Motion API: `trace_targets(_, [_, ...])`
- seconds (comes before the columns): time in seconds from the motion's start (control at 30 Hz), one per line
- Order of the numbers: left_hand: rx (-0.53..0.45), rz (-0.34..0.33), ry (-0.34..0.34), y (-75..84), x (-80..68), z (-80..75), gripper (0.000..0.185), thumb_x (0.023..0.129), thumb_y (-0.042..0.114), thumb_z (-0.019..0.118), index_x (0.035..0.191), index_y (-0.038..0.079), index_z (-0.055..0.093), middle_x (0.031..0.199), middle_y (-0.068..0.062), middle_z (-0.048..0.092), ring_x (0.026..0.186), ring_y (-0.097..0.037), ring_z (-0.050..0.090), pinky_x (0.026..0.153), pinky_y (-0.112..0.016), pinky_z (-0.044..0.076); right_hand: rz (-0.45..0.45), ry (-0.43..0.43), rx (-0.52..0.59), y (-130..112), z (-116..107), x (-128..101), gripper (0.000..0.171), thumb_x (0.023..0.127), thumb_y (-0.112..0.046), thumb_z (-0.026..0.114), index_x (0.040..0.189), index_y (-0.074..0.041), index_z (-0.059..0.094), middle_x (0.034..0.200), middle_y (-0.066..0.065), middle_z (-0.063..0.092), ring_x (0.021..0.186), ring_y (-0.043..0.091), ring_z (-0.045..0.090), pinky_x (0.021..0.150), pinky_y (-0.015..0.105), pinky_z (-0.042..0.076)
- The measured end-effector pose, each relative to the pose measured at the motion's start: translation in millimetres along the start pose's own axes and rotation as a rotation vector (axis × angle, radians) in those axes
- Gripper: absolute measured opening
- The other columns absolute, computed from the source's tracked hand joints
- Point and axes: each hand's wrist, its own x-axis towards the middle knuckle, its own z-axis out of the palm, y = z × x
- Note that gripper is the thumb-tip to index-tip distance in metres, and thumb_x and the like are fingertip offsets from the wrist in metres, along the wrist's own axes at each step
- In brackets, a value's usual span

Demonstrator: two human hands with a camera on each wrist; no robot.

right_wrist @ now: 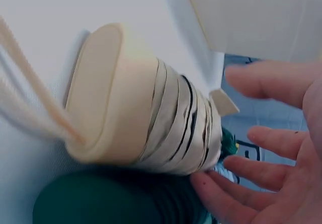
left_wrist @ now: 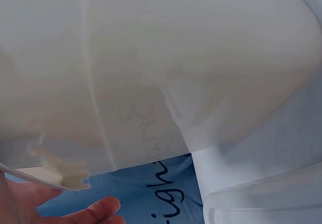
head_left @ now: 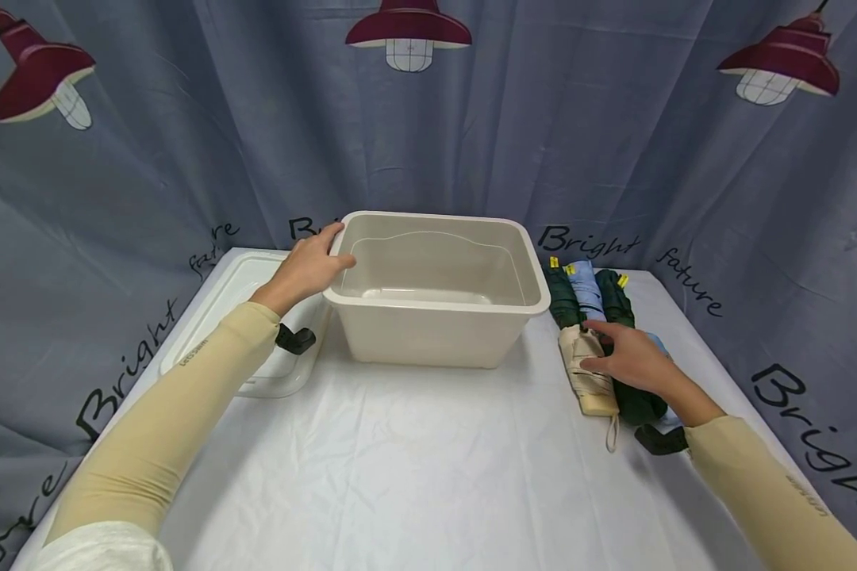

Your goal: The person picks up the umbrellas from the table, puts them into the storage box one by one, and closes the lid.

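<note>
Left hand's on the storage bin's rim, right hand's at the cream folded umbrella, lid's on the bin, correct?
Not the lid: the head view shows it on the table, left of the storage bin. The left hand is on the rim and the right hand at the cream folded umbrella.

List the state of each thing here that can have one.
Bin: upright, uncovered
Lid: off, lying beside the bin
Cream umbrella: rolled up, lying down
Green umbrellas: rolled up
Blue umbrellas: rolled up
Left hand: gripping the bin
Right hand: spread, at the cream umbrella
</note>
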Motion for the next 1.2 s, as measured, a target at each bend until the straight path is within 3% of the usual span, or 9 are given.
trace_targets(0.3, [0.002,-0.011,0.006,0.8,-1.2,0.3,0.077,0.094,0.04,0.057,0.162,0.025,0.024,0.152,-0.017,0.048,0.126,-0.035,0.056,0.098,-0.052,0.048,-0.014,0.026,-0.04,3,7,8,0.074,0.088,-0.014,0.073,0.151,0.004,0.038,0.134,0.035,0.053,0.118,0.048,0.054,0.089,0.059,0.05])
trace_targets(0.47, [-0.006,-0.012,0.007,1.0,-1.3,0.7,0.076,0.094,0.039,0.057,0.162,0.025,0.024,0.152,-0.017,0.048,0.128,-0.036,0.055,0.099,-0.053,0.048,-0.019,0.066,-0.048,9,13,10,0.077,0.085,-0.016,0.077,0.149,0.006,0.039,0.129,0.036,0.055,0.112,0.047,0.056,0.088,0.059,0.05])
trace_targets(0.67, [-0.012,-0.028,0.004,0.6,-2.2,1.2,0.076,0.095,0.041,0.056,0.162,0.027,0.023,0.156,-0.016,0.043,0.141,-0.039,0.036,0.105,-0.059,0.041,-0.001,0.084,-0.044,8,17,11,0.08,0.085,-0.018,0.079,0.15,0.005,0.038,0.134,0.037,0.051,0.118,0.05,0.053,0.092,0.062,0.048])
trace_targets(0.83, [-0.017,-0.029,0.014,0.2,-3.2,1.0,0.076,0.094,0.04,0.056,0.162,0.026,0.024,0.155,-0.016,0.045,0.141,-0.04,0.035,0.106,-0.06,0.04,0.017,0.075,-0.072,2,19,13,0.085,0.084,-0.022,0.081,0.15,0.007,0.037,0.13,0.036,0.053,0.112,0.046,0.055,0.089,0.06,0.05])
trace_targets(0.97, [-0.016,-0.029,0.015,-0.1,-3.3,1.8,0.075,0.094,0.039,0.056,0.162,0.026,0.024,0.156,-0.016,0.044,0.142,-0.04,0.033,0.108,-0.061,0.037,0.043,0.062,-0.101,-5,20,16,0.096,0.082,-0.024,0.083,0.155,0.006,0.027,0.127,0.036,0.056,0.106,0.042,0.059,0.086,0.058,0.051])
trace_targets(1.2, [-0.035,-0.034,0.01,0.2,-3.6,2.5,0.076,0.095,0.04,0.056,0.162,0.027,0.023,0.157,-0.015,0.042,0.143,-0.038,0.031,0.108,-0.061,0.037,0.093,0.014,-0.122,-11,18,18,0.102,0.083,-0.028,0.083,0.157,0.005,0.02,0.14,0.039,0.047,0.119,0.05,0.054,0.093,0.064,0.048])
